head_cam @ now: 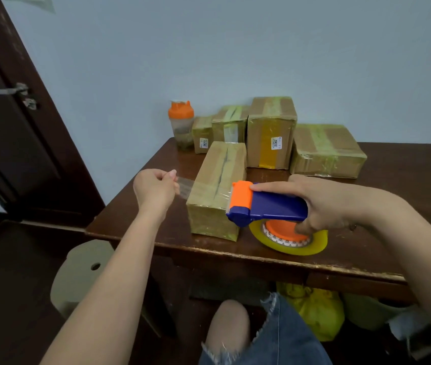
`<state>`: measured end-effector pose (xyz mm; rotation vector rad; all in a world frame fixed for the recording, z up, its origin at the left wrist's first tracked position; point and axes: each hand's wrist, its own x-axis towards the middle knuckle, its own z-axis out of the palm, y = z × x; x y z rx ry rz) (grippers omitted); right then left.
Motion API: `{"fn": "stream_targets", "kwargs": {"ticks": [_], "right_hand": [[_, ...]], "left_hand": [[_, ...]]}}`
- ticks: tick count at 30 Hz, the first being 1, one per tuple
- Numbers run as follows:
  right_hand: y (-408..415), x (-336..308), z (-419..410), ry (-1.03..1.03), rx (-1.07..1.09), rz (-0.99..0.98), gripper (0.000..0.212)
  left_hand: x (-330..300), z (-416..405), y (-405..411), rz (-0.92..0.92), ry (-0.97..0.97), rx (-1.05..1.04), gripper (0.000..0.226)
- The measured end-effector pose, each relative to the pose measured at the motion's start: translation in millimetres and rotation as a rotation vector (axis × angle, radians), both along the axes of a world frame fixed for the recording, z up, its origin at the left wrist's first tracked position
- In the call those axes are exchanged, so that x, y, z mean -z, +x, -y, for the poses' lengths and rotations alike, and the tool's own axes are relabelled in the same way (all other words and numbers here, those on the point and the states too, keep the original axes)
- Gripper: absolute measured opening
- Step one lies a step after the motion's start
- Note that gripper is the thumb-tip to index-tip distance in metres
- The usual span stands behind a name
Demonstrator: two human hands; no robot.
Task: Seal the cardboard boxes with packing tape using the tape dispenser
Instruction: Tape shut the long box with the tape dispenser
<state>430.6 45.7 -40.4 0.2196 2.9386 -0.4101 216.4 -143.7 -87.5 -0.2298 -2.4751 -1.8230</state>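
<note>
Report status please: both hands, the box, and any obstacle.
Left hand pinches tape end. Right hand grips dispenser at near box. Tape stretched across box top. Nothing in the way.

On the table, a box stands at the front, a tape dispenser to its right, four boxes and a bottle behind.
</note>
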Motion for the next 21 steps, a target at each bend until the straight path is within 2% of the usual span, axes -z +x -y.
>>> {"fn": "stream_targets", "kwargs": {"ticks": [5,12,21], "right_hand": [[8,-2,-2,0.085,0.001,0.027,0.098],[8,-13,-7,-0.041,0.02,0.025,0.091],[3,-14,-4,-0.063,0.045,0.05,0.086]], "left_hand": [[3,4,4,-0.026,-0.021,0.02,0.036],[11,13,16,0.069,0.042,0.007,0.027],[15,15,18,0.067,0.012,-0.008,0.027]]}}
